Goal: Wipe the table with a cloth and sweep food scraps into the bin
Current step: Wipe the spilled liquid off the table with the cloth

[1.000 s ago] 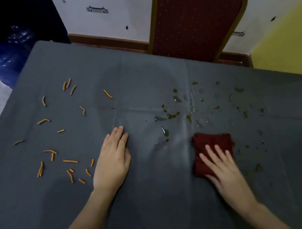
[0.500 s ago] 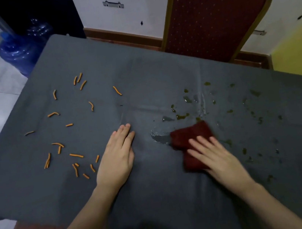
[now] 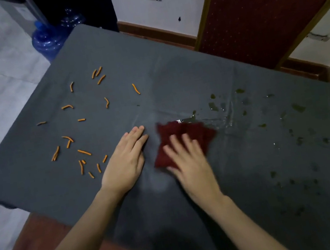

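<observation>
The grey cloth-covered table [image 3: 173, 75] fills the middle; the scattered orange stick-shaped food scraps [image 3: 81, 138] lie on its left part; the flat left hand [image 3: 126, 164] rests just right of them; the dark red wiping cloth [image 3: 183, 137] lies beside that hand, under the right hand [image 3: 188, 162]; wet greenish spill spots [image 3: 244, 111] spread to the right; a red padded gold-framed chair [image 3: 266, 5] stands behind the table; a blue plastic water bottle [image 3: 47, 42] sits on the floor beyond the far left corner.
</observation>
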Available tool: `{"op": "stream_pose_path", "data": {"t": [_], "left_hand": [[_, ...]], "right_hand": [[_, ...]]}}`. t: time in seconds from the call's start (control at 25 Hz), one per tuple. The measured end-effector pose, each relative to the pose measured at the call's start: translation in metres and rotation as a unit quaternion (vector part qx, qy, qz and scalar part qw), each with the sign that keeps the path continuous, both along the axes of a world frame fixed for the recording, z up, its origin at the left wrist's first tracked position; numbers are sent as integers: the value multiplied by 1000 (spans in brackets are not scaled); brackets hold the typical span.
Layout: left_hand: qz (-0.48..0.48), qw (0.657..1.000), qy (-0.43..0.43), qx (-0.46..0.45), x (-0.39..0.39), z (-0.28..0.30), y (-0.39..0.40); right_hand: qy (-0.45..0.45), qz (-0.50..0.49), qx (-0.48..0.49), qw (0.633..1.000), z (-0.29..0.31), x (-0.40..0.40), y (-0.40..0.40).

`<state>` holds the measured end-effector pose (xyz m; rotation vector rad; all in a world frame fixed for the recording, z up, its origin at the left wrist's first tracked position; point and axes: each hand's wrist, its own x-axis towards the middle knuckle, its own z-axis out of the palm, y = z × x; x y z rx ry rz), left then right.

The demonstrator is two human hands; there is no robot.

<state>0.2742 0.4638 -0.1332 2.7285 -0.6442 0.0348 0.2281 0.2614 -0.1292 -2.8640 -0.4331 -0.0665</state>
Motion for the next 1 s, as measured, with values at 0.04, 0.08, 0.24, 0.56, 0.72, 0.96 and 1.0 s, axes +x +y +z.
{"op": "stream_pose_path", "data": {"t": [0.04,0.08,0.24,0.56,0.72,0.96,1.0], "left_hand": [[0,1000,-1,3,-1,0,0],[1,1000,0,6,-1,0,-1],[13,1000,4,-5,-2,1,-2],[75,993,33,-81,9,3,-16],[93,992,30,-84,37,-1,-6],[61,993,45,-88,40,0,1],[61,993,46,-88,40,1,0]], "right_hand": [[0,87,-12,996,-2,0,4],[3,158,-19,987,-2,3,-4],[-15,234,-64,970,-2,20,-97],[12,-155,-14,988,8,31,-147],[-7,8,8,1000,0,41,-14],[-5,212,-74,975,2,46,-46],[-13,198,-89,976,4,50,-75]]}}
